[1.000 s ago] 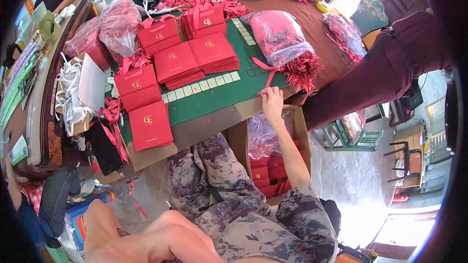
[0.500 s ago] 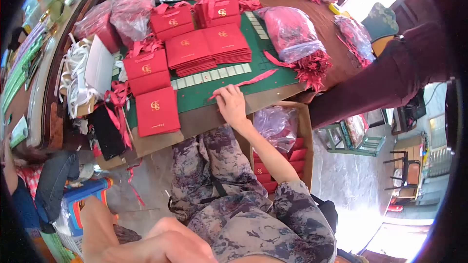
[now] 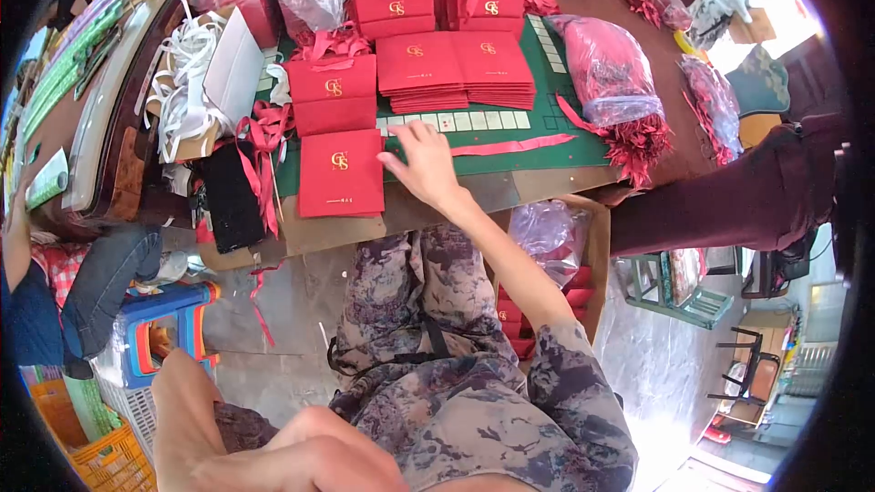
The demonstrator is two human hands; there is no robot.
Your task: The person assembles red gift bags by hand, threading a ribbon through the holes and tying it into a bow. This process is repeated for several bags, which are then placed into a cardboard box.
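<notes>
My right hand (image 3: 424,159) reaches over the green cutting mat (image 3: 565,159), thumb apart from the stretched fingers, nothing held in it. Its thumb and fingertips are at the right edge of a flat red paper bag (image 3: 342,187) with a gold emblem. Right of the hand, a red ribbon (image 3: 519,144) lies stretched across the mat. A second red bag (image 3: 333,87) lies just behind the first, and a stack of flat red bags (image 3: 456,68) stands farther back. My left hand (image 3: 319,456) is at the bottom, close to the camera, its fingers hidden.
A plastic bag of red ribbons (image 3: 606,68) sits at the mat's right. Left stands a white box (image 3: 219,73) with white straps beside it. Below the table edge is a cardboard box (image 3: 597,264) of red items. A person's leg (image 3: 729,196) extends at right.
My right hand has moved from the ribbon's left end to the front red bag's right edge. The ribbon stays on the mat. The whole view has shifted.
</notes>
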